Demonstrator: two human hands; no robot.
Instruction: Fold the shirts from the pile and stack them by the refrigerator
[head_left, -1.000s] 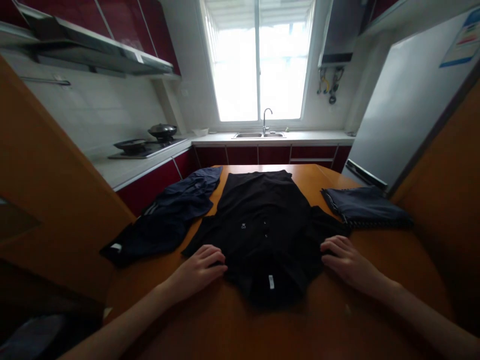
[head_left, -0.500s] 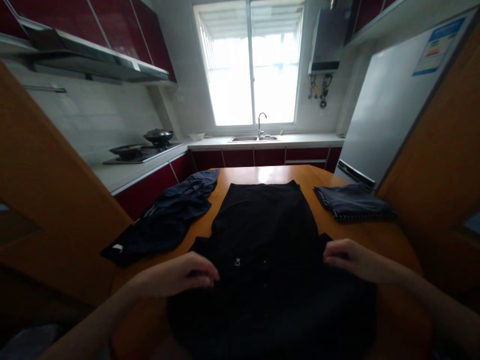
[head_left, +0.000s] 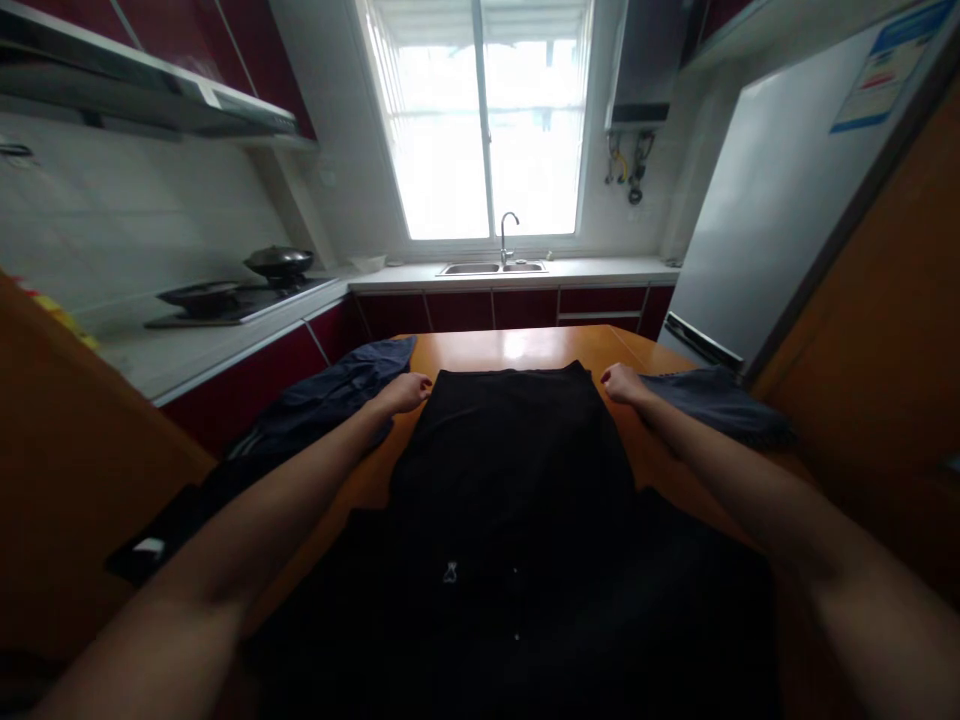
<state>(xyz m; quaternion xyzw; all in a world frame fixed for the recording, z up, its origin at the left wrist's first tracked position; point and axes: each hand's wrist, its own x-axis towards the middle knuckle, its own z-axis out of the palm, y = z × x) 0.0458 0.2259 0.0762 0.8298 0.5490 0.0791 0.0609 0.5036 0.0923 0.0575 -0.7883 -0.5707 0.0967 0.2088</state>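
A black short-sleeved shirt (head_left: 510, 450) lies spread on the wooden table, its hem at the far side. A small light logo (head_left: 450, 572) and small buttons show on its nearer part, where the cloth is very dark. My left hand (head_left: 407, 392) is just left of the far left hem corner, fingers loosely curled with a small gap at the thumb. Beside the far right corner is my right hand (head_left: 621, 383), curled in the same loose way. Table shows between it and the cloth. Neither hand visibly holds anything.
Dark blue clothing (head_left: 330, 390) lies at the left, partly behind my left forearm. A folded dark grey garment (head_left: 716, 400) rests at the right. Beyond the wooden table (head_left: 517, 345) are a sink (head_left: 491, 268), a stove with pans (head_left: 277, 262) and a fridge (head_left: 772, 190).
Both hands have moved forward from beside the shirt's sleeves to its far hem corners. The view has shifted, and the shirt's near part looks wider.
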